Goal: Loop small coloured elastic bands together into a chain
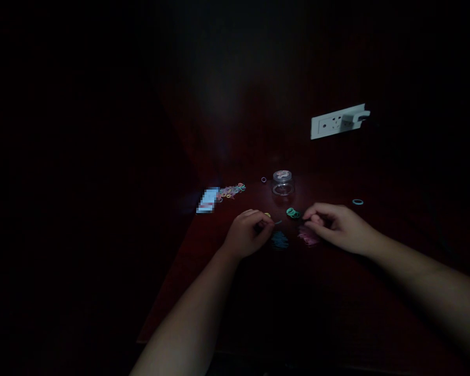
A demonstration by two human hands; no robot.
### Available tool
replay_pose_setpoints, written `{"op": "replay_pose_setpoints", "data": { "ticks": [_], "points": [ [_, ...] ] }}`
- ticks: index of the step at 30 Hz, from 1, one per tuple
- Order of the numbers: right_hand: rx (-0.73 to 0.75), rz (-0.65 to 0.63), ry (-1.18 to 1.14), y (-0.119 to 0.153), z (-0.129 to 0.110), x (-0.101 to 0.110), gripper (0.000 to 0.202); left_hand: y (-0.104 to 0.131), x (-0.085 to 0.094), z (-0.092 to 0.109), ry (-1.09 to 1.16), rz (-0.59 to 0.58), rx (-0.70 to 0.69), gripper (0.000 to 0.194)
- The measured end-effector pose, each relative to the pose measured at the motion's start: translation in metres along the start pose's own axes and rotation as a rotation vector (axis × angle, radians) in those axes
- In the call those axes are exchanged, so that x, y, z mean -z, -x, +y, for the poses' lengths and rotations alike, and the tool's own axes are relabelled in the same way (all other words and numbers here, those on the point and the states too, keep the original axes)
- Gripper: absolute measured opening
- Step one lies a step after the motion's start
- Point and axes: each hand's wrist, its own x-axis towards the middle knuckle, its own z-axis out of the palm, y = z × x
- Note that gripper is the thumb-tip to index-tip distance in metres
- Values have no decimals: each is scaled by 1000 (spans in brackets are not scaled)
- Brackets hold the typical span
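Note:
In the dim head view, my left hand (250,232) is closed in a pinch, with a thin light-blue hair tie (278,223) at its fingertips. Below those fingertips lies a small pile of dark-blue hair ties (280,239). My right hand (332,224) has its fingers curled together beside a pile of pink hair ties (308,236); what they hold, if anything, is hard to see. Between the hands sits a cluster of green hair ties (293,213). Something yellow (267,214) is mostly hidden behind my left fingers.
A clear jar with a lid (282,184) stands behind the piles. To the left are mixed hair ties (231,191) and a lit, blurred phone screen (208,200). Single ties lie apart: a pale-blue one (357,202) and a purplish one (263,179). A wall socket (339,121) holds a plug.

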Motion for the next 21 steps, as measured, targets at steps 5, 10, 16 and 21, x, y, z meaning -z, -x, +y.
{"op": "replay_pose_setpoints", "data": {
  "ticks": [5, 10, 16, 21],
  "points": [
    [109, -5, 38, 0, -12, -8, 17, -2, -8, 14, 0, -68, -62, 10],
    [155, -62, 61, -1, -13, -11, 15, -2, -14, 16, 19, -117, -59, 10],
    [112, -110, 34, 2, -9, -14, 13, 0, -17, 12, 36, -155, -81, 6],
    [93, -146, 30, 4, -11, -16, 12, -1, -19, 9, 51, -187, -102, 4]
  ]
}}
